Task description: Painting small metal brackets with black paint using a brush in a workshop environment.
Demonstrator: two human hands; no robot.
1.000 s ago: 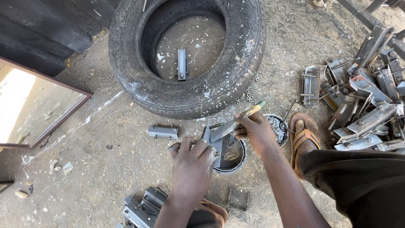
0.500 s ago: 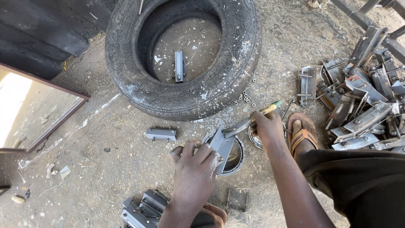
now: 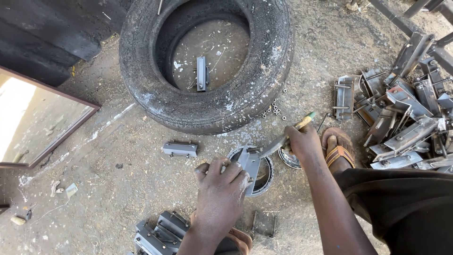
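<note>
Brushing grey metal bracket [image 3: 250, 163] over round paint tin [image 3: 264, 172], just below tyre [image 3: 207, 101]. Left hand [image 3: 219, 196] clamped on bracket; right hand [image 3: 302, 141] gripping brush [image 3: 283, 139]. Since a second ago, brush tip swung down onto bracket: coating under way.

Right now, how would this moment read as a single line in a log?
left hand: steadies grey metal bracket over round tin | right hand: holds brush against bracket | tyre beyond | bracket pile at right

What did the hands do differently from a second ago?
Very little. The right hand still holds the brush against the grey metal piece, just drawn slightly rightwards. The left hand keeps gripping that piece over the round tin. The tyre stayed put.
</note>
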